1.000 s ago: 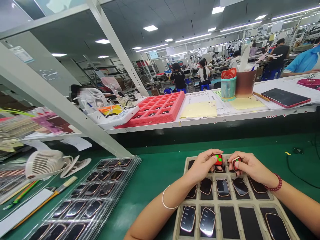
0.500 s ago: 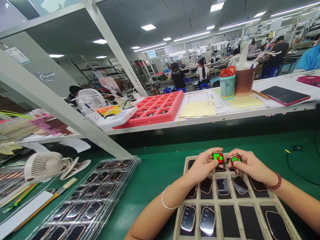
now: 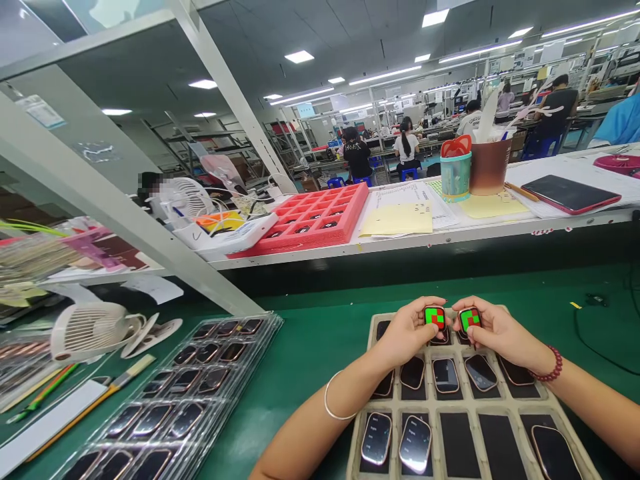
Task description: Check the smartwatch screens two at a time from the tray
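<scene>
My left hand (image 3: pixel 411 325) grips a smartwatch without a strap (image 3: pixel 435 316), its lit screen split into green and red squares. A second such smartwatch (image 3: pixel 469 320) is pinched in my right hand (image 3: pixel 495 327), thumb on its lower screen. Both are held close side by side over the far rows of a beige foam tray (image 3: pixel 453 405). In the tray's compartments lie more watch bodies, most dark; two in the front row, one of them this watch (image 3: pixel 377 437), show a text list. Two front compartments show only black lining.
At left, a stacked clear plastic tray (image 3: pixel 220 400) holds several dark watch bodies. Beside it are a brush (image 3: pixel 120 381) and a small white fan (image 3: pixel 90 331). A shelf beyond carries a red foam tray (image 3: pixel 320 217), cups (image 3: pixel 487 167) and a phone (image 3: pixel 570 192). Several people sit farther back.
The right-hand watch has turned so its screen faces me more fully. The red and green squares on both screens have shifted. My arms have hardly moved.
</scene>
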### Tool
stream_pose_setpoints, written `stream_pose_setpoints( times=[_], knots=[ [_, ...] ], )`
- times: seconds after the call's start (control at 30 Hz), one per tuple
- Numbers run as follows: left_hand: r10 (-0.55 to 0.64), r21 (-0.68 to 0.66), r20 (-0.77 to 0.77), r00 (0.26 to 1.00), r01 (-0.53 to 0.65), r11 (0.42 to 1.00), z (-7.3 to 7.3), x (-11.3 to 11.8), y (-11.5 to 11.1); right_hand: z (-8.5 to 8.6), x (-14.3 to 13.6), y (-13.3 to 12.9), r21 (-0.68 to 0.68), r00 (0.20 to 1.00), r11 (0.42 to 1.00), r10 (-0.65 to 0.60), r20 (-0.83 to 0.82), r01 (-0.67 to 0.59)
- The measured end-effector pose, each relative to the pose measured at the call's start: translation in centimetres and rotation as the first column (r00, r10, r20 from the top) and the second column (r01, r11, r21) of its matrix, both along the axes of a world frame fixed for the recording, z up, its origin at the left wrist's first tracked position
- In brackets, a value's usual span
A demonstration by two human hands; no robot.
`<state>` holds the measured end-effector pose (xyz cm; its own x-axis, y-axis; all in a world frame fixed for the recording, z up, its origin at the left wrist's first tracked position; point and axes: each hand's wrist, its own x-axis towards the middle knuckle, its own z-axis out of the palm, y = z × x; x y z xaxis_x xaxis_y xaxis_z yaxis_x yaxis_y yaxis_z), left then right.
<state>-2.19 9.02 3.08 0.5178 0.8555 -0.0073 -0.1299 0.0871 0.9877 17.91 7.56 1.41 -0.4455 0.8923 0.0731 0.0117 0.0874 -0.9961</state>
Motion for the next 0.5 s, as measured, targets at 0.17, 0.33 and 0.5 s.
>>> stream_pose_setpoints(
  times=[0.17, 0.33, 0.5],
  knots=[
    [-0.005, 0.015, -0.003, 1.0, 0.005, 1.0, -0.12, 0.04, 0.02, -0.11, 0.0, -0.06, -0.002, 1.0, 1.0, 0.02, -0.001, -0.02],
    [0.008, 0.019, -0.015, 1.0, -0.008, 1.0, -0.2, 0.04, 0.01, 0.0, -0.01, -0.1, -0.022, 1.0, 1.0, 0.017, 0.016, -0.016],
    [0.004, 0.03, -0.013, 1.0, -0.004, 1.0, -0.24, -0.02, 0.03, -0.08, 0.07, 0.01, 0.017, 0.999, 0.999, 0.03, 0.041, -0.031]
  ],
)
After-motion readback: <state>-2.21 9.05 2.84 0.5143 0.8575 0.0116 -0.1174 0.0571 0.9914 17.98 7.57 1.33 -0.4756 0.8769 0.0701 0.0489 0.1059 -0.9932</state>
